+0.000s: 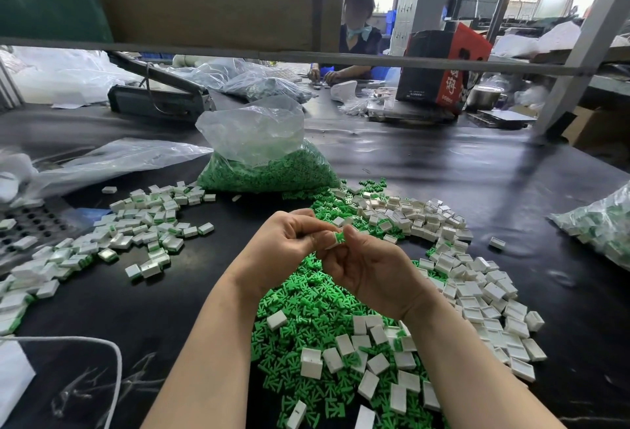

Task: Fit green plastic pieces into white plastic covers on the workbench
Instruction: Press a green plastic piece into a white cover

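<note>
The left hand and right hand are hiding most of the cover in their grip. The green piece is showing only partly. The right bag is running off the frame edge. The far person's face is blurring out.

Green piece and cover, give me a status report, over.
Left hand and right hand together pinch a green piece at a white cover. Whether it is seated: cannot tell. Loose green pieces and covers below, nothing blocking.
</note>
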### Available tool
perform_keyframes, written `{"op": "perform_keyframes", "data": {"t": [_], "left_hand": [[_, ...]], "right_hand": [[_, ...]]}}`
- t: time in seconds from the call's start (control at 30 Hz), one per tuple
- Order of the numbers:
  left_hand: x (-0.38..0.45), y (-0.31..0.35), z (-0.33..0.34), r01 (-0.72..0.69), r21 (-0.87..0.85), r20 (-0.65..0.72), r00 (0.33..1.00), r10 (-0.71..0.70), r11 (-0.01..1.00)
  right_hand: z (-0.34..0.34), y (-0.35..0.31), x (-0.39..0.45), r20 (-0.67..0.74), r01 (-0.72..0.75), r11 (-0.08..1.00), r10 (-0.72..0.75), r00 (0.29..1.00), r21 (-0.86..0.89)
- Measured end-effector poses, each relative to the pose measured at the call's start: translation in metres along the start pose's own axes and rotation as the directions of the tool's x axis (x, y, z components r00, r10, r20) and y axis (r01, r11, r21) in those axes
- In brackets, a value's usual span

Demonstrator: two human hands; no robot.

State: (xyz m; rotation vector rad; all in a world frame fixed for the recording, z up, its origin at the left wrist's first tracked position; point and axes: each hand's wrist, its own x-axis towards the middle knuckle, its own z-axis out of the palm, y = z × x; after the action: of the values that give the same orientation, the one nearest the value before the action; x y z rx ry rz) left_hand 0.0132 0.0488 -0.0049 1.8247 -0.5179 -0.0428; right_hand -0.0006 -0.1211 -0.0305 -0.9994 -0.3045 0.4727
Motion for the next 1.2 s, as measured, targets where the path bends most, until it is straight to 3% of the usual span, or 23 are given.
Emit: {"op": "perform_keyframes", "data": {"t": [0.2,0.83,1.2], "left_hand": [[-0.0002,-0.0003,0.0016,0.02,-0.015,-0.008,1.0,-0.021,1.0],[-0.0044,0.0062,0.0017,-0.014,-0.039,0.019,1.0,0.015,0.999],[-0.0028,0.0003,0.0034,-0.011,-0.06,0.006,1.0,0.011,0.998]], "right_hand": [[0.0006,0.0009,0.0004,-0.01,-0.02,0.998,0.019,1.0,-0.066],[-0.0018,0.0031,0.0007,0.031,0.041,0.999,-0.041,0.999,-0.007],[0.0003,0.003,0.0005,0.03,0.033,0.995,-0.03,0.999,-0.095]]}}
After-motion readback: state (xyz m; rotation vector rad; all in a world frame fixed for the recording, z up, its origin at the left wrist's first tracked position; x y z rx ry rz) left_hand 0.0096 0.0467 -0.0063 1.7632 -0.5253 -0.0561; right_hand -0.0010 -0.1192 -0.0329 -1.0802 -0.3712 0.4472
